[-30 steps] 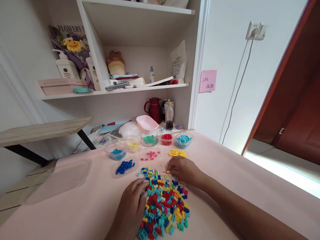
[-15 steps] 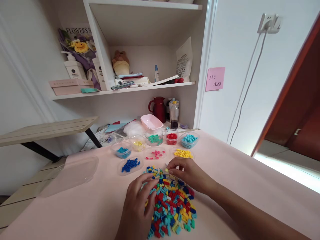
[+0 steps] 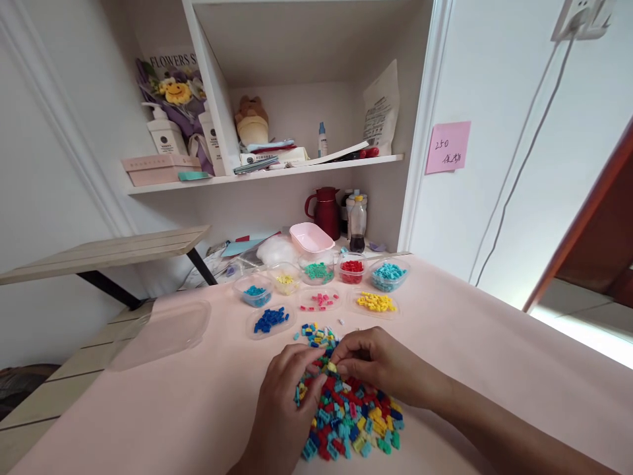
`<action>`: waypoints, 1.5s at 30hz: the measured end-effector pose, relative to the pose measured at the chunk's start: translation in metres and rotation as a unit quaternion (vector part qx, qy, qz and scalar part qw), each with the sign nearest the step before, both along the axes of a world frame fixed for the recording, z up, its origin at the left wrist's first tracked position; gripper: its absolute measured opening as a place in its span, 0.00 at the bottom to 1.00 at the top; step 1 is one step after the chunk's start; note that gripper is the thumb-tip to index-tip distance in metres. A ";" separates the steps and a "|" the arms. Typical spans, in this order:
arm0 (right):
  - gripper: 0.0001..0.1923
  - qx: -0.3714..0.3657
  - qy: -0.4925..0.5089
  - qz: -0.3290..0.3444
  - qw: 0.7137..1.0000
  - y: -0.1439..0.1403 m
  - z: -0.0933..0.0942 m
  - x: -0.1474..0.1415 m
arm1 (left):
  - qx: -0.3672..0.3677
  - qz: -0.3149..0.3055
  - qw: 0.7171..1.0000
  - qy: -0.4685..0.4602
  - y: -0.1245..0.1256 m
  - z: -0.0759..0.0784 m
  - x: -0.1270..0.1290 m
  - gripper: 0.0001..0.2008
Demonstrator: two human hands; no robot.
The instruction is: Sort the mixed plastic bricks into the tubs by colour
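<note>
A heap of small mixed-colour toy building bricks (image 3: 353, 422) lies on the pink table cover in front of me. At the heap's left edge, my left hand (image 3: 291, 389) is open, its fingers curved and the thumb apart from them. My right hand (image 3: 373, 363) is closed over the upper part of the heap. At its thumb and index fingertips shows a pale yellow brick (image 3: 331, 367), pinched there. Beyond the heap stand clear tubs of sorted bricks: dark blue bricks (image 3: 271, 320), pink bricks (image 3: 320, 302), yellow bricks (image 3: 376, 303) and pale yellow bricks (image 3: 285, 280).
Farther back are tubs of blue bricks (image 3: 256, 295), green bricks (image 3: 317, 271), red bricks (image 3: 352, 269) and turquoise bricks (image 3: 390, 272). A clear lid (image 3: 163, 333) lies at the left. A pink basin (image 3: 311, 237), red jug (image 3: 326, 212) and bottle (image 3: 357, 225) stand under the shelf.
My right hand has drawn back toward me over the heap with the pale yellow brick. The left hand has come closer to it. The whole view has shifted a little.
</note>
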State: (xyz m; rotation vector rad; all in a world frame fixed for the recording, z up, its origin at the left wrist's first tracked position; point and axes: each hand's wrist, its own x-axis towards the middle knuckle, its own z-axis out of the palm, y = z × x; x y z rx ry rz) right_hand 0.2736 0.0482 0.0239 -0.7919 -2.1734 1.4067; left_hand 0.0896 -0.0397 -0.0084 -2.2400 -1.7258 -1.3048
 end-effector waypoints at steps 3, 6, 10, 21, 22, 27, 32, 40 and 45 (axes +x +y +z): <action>0.08 0.007 0.008 0.021 1.000 -0.001 -0.003 -0.002 | 0.018 -0.022 1.000 0.000 0.000 0.000 0.001 0.12; 0.08 -0.015 0.005 0.035 0.999 -0.001 -0.007 -0.004 | 0.021 -0.035 0.999 0.002 -0.001 0.000 0.002 0.08; 0.09 -0.053 0.014 0.041 0.998 -0.001 -0.008 -0.004 | 0.007 -0.046 0.999 -0.016 -0.001 0.000 0.002 0.06; 0.11 -0.070 0.042 0.062 0.995 -0.001 -0.011 -0.005 | -0.002 -0.032 0.998 -0.050 -0.002 0.005 0.003 0.06; 0.10 -0.066 0.043 0.062 0.995 -0.001 -0.012 -0.006 | -0.001 -0.028 0.998 -0.057 -0.002 0.005 0.004 0.06; 0.06 -0.007 0.039 0.042 0.998 -0.001 -0.013 -0.008 | -0.011 -0.006 0.995 -0.098 -0.002 0.005 0.003 0.06; 0.06 0.040 0.048 0.019 0.998 -0.004 -0.011 -0.010 | -0.009 -0.013 0.995 -0.100 -0.003 0.006 0.004 0.05; 0.07 0.063 0.053 0.004 0.997 -0.006 -0.010 -0.010 | -0.010 -0.024 0.995 -0.096 -0.004 0.009 0.006 0.05; 0.06 0.076 0.050 -0.002 0.996 -0.006 -0.010 -0.011 | -0.011 -0.029 0.995 -0.095 -0.004 0.008 0.005 0.05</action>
